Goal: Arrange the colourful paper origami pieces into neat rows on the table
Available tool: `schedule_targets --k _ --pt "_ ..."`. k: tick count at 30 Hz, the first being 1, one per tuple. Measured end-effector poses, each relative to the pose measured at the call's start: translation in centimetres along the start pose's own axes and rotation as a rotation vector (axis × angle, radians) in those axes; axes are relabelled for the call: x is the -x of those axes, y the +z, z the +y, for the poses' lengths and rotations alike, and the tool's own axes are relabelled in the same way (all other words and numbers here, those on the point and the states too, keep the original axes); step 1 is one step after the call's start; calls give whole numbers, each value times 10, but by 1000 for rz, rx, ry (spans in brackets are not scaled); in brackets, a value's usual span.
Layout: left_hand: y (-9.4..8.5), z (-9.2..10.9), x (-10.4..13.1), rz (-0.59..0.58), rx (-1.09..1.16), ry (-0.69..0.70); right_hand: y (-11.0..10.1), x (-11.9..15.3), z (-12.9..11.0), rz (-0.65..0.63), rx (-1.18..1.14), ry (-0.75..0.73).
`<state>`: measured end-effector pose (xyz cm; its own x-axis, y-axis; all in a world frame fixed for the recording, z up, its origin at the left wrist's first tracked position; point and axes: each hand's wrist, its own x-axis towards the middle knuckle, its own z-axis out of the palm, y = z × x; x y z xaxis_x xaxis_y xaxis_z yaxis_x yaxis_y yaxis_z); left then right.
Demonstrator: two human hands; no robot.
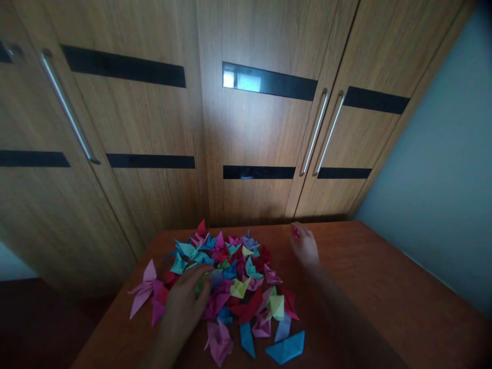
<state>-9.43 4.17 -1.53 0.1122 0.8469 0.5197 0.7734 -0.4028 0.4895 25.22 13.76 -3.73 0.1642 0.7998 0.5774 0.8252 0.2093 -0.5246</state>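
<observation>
We seem to be at a picking step: our left hand reaches into the folded-paper pile on the counter, fingers curved around a green piece, though we cannot tell whether they grip it. Our right hand, beside the pile, pinches a magenta piece. Lifting calls for light fingers.

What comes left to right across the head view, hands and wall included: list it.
Large pink folded-paper shape with pointed petals → bare left hand → yellow folded-paper piece → bare right hand → plain blue-grey wall.
</observation>
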Motion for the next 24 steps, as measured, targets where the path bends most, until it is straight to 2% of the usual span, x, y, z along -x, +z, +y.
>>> schedule_targets --k 2,5,8,11,14,16,17,18,21,23,24 --pt "1 2 0 -15 -6 11 7 -9 32 -31 124 52" --pt "1 3 0 -11 -17 6 15 -16 58 -148 141 99" --pt "-2 2 -1 5 -22 -19 20 -15 66 -196 79 104" --pt "-6 0 -2 19 -24 -38 24 -7 62 -172 23 104" --pt "-9 -3 -2 19 -39 -60 25 6 35 -116 -153 131" --pt "-9 -5 -2 22 -47 -82 21 14 -1 -87 -448 168" --pt "-9 -6 -2 21 -48 -92 18 17 -24 -113 -574 163" --pt "-9 -6 -2 16 -48 -99 15 19 -47 -180 -673 142" --pt "-7 -4 -1 -8 -44 -110 2 18 -106 -509 -856 8" --pt "-7 -3 -1 -10 -39 -118 -5 16 -124 -616 -944 -2" --pt "-7 -3 -1 -8 -38 -121 -9 16 -125 -627 -968 15"
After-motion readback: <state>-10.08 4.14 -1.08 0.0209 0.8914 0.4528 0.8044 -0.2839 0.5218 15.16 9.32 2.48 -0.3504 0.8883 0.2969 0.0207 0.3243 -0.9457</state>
